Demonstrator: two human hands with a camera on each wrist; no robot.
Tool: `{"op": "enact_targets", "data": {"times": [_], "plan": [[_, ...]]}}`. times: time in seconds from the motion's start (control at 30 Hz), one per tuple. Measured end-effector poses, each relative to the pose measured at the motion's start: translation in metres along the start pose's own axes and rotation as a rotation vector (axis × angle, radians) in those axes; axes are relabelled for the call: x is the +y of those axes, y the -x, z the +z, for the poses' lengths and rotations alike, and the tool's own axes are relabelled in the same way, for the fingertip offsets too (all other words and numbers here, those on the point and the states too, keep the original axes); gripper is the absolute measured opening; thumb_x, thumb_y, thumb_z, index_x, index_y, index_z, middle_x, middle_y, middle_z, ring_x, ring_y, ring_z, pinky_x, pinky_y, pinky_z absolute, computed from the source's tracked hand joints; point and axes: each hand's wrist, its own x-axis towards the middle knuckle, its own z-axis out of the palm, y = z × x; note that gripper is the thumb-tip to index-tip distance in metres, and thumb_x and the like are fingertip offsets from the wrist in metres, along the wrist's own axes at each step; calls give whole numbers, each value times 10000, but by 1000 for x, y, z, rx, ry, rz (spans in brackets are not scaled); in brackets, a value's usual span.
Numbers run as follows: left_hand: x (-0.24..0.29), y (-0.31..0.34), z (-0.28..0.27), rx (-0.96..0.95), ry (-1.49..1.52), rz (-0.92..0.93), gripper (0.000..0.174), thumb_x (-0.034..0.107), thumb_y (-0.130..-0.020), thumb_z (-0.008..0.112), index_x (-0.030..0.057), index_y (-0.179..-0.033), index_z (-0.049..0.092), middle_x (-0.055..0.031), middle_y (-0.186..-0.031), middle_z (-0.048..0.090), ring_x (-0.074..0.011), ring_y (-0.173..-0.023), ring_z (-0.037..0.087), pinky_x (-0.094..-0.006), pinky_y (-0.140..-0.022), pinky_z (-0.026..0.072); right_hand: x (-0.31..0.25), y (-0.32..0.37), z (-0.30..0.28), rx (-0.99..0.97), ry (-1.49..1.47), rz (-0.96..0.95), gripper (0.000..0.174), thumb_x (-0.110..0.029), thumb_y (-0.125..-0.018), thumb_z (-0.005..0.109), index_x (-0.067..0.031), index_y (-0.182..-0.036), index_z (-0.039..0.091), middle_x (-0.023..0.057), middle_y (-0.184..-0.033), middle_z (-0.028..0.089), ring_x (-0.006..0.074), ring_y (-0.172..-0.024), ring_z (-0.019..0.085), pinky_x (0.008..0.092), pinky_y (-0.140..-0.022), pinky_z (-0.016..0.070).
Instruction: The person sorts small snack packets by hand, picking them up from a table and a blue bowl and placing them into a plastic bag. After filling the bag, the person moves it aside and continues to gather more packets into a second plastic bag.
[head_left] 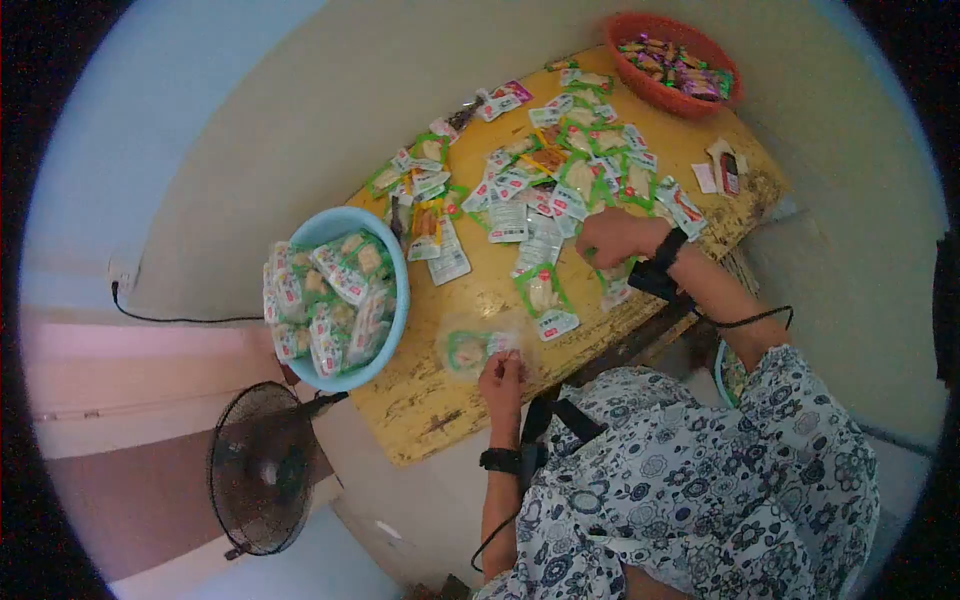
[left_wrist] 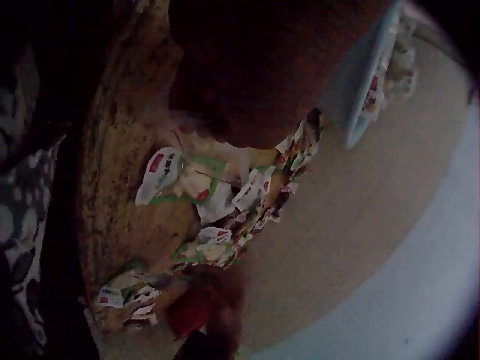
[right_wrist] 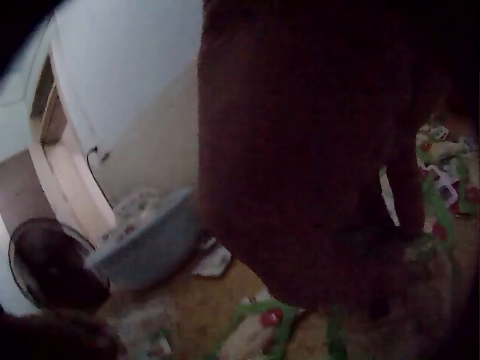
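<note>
My left hand (head_left: pixel 502 380) pinches the edge of a clear plastic bag (head_left: pixel 462 372) low over the near part of the yellow table. Inside that bag shows a green-edged snack packet (head_left: pixel 468 350). Farther right, my right hand (head_left: pixel 622 237) is down among loose packets, its fingertips at the packet pile (head_left: pixel 583 180). A green-edged packet (head_left: pixel 614 285) lies just below it. In the right wrist view the right hand (right_wrist: pixel 315 165) is dark, and I cannot tell if its fingers grip a packet. Between the hands lies another green-edged packet (head_left: pixel 541 290) with a white packet (head_left: pixel 557 323) against it.
A light blue basin (head_left: pixel 402 290) full of bagged packets stands at the table's left. An orange-red basin (head_left: pixel 640 92) of purple-wrapped snacks sits at the far right corner. Nearby lies a small phone (head_left: pixel 729 173). A black fan (head_left: pixel 262 470) stands left of the worn yellow table (head_left: pixel 420 420).
</note>
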Motion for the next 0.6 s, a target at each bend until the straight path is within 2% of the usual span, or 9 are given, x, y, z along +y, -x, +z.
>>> {"op": "enact_targets", "data": {"times": [0.03, 0.13, 0.23, 0.33, 0.43, 0.53, 0.6], "plan": [[0, -1, 1, -8, -15, 10, 145, 164, -936, 632, 20, -937, 649, -7, -721, 607, -83, -631, 559, -237, -573, 441, 0, 2, 2, -147, 131, 45, 196, -234, -731, 622, -177, -901, 701, 87, -854, 644, 320, -864, 627, 455, -719, 495], [7, -1, 5, -7, -33, 9, 150, 164, -935, 632, 15, -939, 646, -20, -736, 622, -91, -636, 578, -241, -577, 458, 5, -5, 46, -26, 170, -120, 235, -175, -727, 614, -166, -950, 688, 96, -879, 635, 317, -898, 618, 455, -701, 498], [14, 2, 6, -3, -12, -2, 147, 160, -933, 634, 14, -941, 647, -26, -746, 628, -96, -642, 590, -247, -586, 475, 7, -4, 85, 560, -82, -207, 346, -190, -722, 643, -80, -1051, 637, 144, -1032, 622, 364, -979, 595, 482, -774, 507], [8, 3, 5, -33, -46, 40, 139, 156, -931, 635, 17, -940, 648, -24, -746, 627, -94, -647, 593, -249, -590, 481, 7, 21, 110, 703, -183, 213, 451, -249, -751, 669, -55, -1152, 594, 163, -1149, 582, 361, -1085, 557, 486, -859, 492], [1, 2, 8, -23, -88, 48, 132, 152, -922, 647, 23, -947, 658, -26, -760, 636, -100, -662, 592, -257, -598, 474, -2, 58, 117, 711, -254, 442, 455, -293, -743, 743, -48, -1102, 607, 135, -1117, 555, 344, -1054, 557, 464, -839, 483], [7, 1, 10, -53, -139, 60, 139, 145, -901, 675, 26, -972, 677, -48, -819, 667, -116, -698, 598, -276, -626, 480, 2, 64, 142, 707, -180, 530, 570, -350, -717, 774, -30, -1151, 588, 174, -1132, 533, 373, -1078, 530, 481, -854, 473], [13, 3, 13, -68, -174, 94, 154, 143, -890, 686, 16, -977, 675, -63, -861, 674, -119, -712, 601, -278, -640, 487, 3, 56, 153, 652, -193, 540, 606, -381, -718, 760, -9, -1160, 579, 202, -1166, 532, 389, -1125, 516, 490, -906, 460]]}}
